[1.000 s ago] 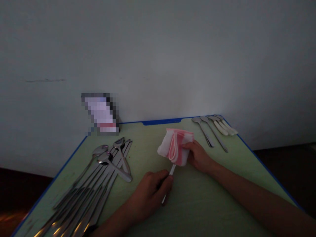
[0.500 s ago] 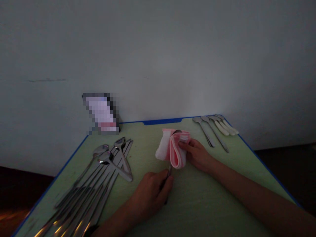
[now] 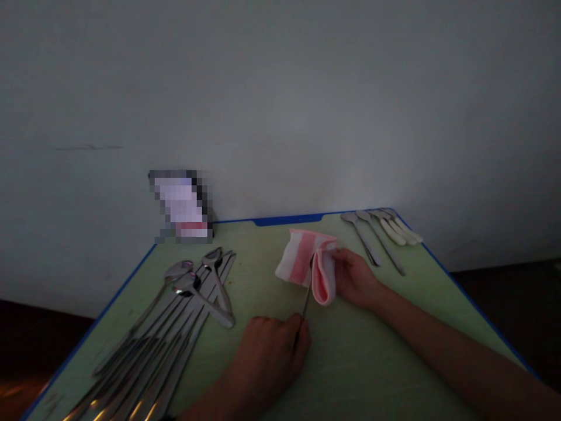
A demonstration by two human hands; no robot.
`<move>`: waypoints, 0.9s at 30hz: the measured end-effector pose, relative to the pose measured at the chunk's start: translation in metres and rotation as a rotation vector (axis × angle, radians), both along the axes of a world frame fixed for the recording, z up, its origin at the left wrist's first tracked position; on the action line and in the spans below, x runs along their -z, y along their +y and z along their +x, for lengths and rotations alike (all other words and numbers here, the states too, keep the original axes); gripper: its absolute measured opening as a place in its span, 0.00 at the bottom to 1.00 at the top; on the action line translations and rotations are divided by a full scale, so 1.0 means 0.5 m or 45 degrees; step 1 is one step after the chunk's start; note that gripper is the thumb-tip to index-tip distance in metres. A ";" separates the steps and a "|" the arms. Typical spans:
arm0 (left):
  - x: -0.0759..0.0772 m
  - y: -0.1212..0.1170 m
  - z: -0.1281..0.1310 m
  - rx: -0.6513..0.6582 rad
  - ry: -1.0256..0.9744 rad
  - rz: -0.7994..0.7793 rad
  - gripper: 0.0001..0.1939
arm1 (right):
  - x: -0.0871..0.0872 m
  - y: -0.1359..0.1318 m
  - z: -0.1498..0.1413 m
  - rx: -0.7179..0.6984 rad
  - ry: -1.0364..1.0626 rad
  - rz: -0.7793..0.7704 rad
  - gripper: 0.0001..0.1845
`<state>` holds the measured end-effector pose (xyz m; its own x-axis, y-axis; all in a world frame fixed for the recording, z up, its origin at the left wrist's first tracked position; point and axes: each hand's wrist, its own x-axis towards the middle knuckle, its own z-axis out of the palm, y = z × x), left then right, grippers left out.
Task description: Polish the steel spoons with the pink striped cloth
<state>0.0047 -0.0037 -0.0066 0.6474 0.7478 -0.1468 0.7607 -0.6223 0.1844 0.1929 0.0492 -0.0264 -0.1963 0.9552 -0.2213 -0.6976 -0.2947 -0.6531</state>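
Note:
Closed fingers of my left hand (image 3: 274, 351) grip a metal spoon (image 3: 306, 301) by its handle, low over the table. The upper end of the spoon runs into a folded pink-and-white cloth (image 3: 301, 258), where its bowl is hidden. My right hand (image 3: 356, 277) pinches the cloth at its right side, with a fold hanging in a loop beside the spoon handle. The right thumb is mostly behind the cloth.
On the left of the green table (image 3: 254, 280) lies a pile of metal cutlery (image 3: 162, 339), with several spoons (image 3: 212, 257) on top. More spoons (image 3: 368, 240), some white-handled, lie at the back right. A blurred-out phone-like object (image 3: 182, 204) leans on the wall.
The spoon bowl, partly visible before, is now covered by the cloth. My left hand has shifted slightly towards me, and the cloth's looped fold has moved right.

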 end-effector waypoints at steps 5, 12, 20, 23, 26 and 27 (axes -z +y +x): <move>-0.002 0.002 0.000 -0.021 -0.024 -0.004 0.21 | 0.003 -0.008 0.001 -0.104 -0.129 0.107 0.06; 0.002 -0.006 -0.002 0.055 0.021 0.032 0.20 | -0.001 -0.017 -0.010 -0.034 -0.275 0.205 0.11; 0.007 -0.009 -0.004 0.083 -0.016 0.073 0.20 | 0.000 -0.020 -0.009 -0.026 -0.360 0.189 0.12; 0.006 0.001 -0.008 0.051 -0.098 0.029 0.20 | -0.002 -0.017 -0.015 0.016 -0.309 0.180 0.14; 0.005 0.009 -0.015 0.064 -0.194 -0.028 0.20 | -0.004 -0.011 -0.022 0.158 -0.233 0.087 0.15; 0.004 0.010 -0.017 0.083 -0.221 -0.041 0.19 | -0.004 -0.010 -0.023 0.193 -0.214 0.060 0.15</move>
